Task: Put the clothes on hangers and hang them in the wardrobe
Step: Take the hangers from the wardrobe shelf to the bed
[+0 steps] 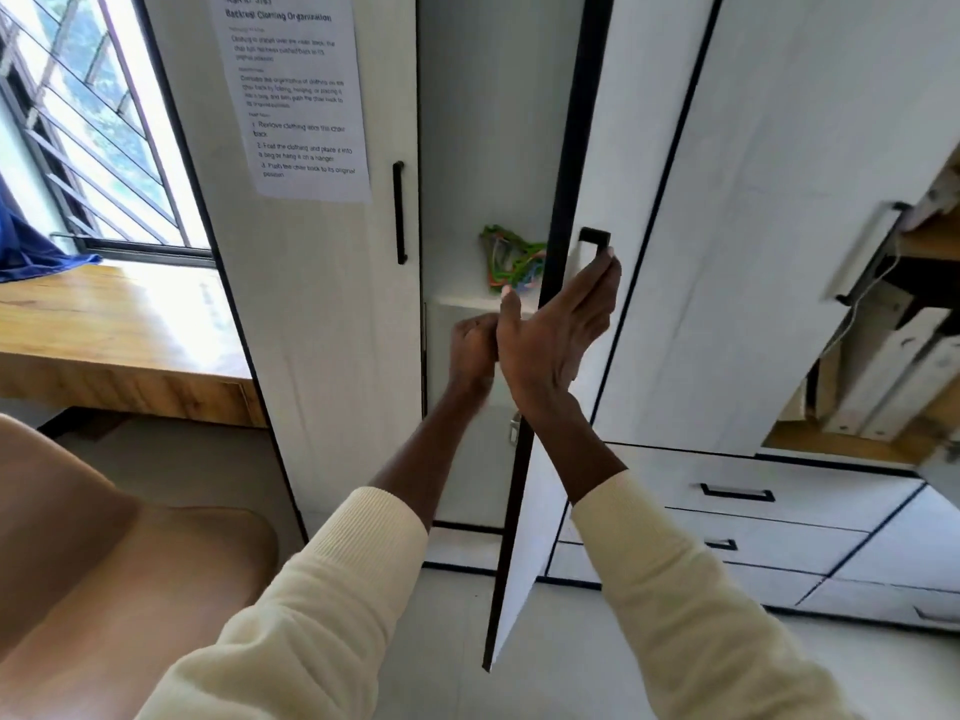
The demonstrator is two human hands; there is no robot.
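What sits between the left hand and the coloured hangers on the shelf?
In the head view, only the white shelf edge: the left hand is just below it, the hangers rest on top.

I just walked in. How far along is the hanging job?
Early. The wardrobe door is ajar; the right hand grips its handle. The left hand reaches inside, below coloured hangers. No hung clothes are visible.

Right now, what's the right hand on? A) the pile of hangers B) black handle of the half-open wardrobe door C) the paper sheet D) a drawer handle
B: the right hand has its fingers curled on the black handle of the half-open wardrobe door; the coloured hangers lie inside on a shelf.
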